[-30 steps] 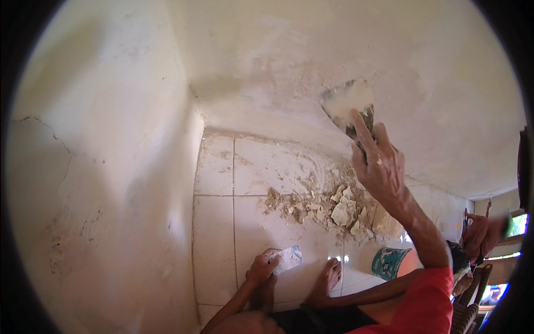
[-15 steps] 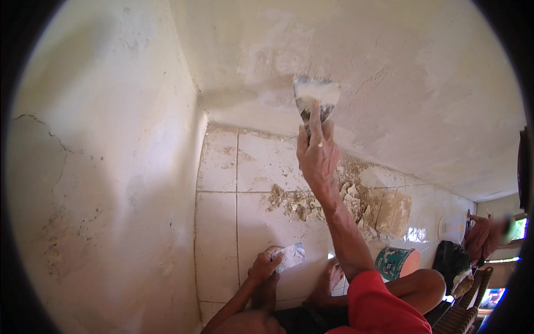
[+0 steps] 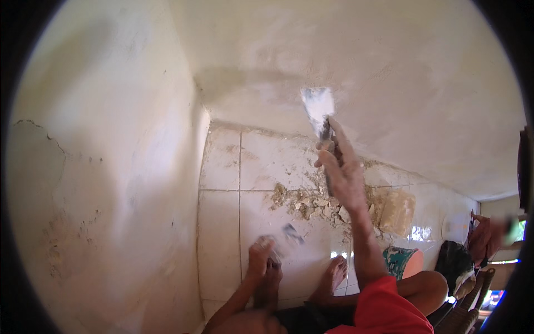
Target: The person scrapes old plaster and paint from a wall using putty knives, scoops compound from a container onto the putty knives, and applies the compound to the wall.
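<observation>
While the right hand (image 3: 340, 170) grips the putty knife (image 3: 320, 114) by its handle, blade flat on the wall above it, the tool looks light, thin and springy. Left hand (image 3: 261, 256) below closes on a smaller scraper (image 3: 290, 232), near the rubble pile (image 3: 311, 203).

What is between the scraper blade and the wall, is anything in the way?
Nothing visible is in the way. The right hand holds the scraper with its blade right against the wall. The rubble pile lies lower down on the tiled floor, away from the blade.
</observation>
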`<state>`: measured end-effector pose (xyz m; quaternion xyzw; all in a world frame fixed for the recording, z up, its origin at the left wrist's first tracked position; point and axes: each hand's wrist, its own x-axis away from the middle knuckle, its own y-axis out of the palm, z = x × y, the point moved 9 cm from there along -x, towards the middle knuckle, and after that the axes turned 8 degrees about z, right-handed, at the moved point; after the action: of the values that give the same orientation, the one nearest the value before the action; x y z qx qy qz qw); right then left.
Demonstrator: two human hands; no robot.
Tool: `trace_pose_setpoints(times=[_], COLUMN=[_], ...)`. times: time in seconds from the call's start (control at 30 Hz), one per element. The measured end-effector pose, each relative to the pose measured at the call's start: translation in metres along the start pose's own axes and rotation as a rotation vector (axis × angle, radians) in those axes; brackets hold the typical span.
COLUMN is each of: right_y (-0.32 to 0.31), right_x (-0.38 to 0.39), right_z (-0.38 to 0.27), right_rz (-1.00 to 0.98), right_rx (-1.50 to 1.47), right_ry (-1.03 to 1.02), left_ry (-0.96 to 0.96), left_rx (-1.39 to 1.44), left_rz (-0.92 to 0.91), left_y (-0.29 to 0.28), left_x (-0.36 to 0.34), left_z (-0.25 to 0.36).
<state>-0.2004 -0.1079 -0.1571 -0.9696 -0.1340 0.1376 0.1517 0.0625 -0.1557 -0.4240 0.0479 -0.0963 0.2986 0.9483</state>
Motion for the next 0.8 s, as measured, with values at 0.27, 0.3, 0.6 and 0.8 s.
trace_pose_setpoints(times=[0.27, 0.3, 0.6, 0.8], right_y=[-0.001, -0.001, 0.011, -0.001], right_x=[0.023, 0.022, 0.027, 0.029], right_z=[0.030, 0.027, 0.001, 0.051], right_rz=[-0.582, -0.548, -0.430, -0.380], right_rx=[-0.313, -0.227, 0.238, 0.499], right_ry=[0.334, 0.261, -0.391, -0.427], left_ry=[-0.314, -0.324, -0.217, -0.082], left_rx=[0.727, 0.741, 0.903, 0.880], left_rz=[0.165, 0.177, 0.225, 0.280], left_y=[-0.021, -0.019, -0.028, -0.037], left_x=[-0.113, -0.118, -0.123, -0.115], left_z=[0.142, 0.157, 0.199, 0.206])
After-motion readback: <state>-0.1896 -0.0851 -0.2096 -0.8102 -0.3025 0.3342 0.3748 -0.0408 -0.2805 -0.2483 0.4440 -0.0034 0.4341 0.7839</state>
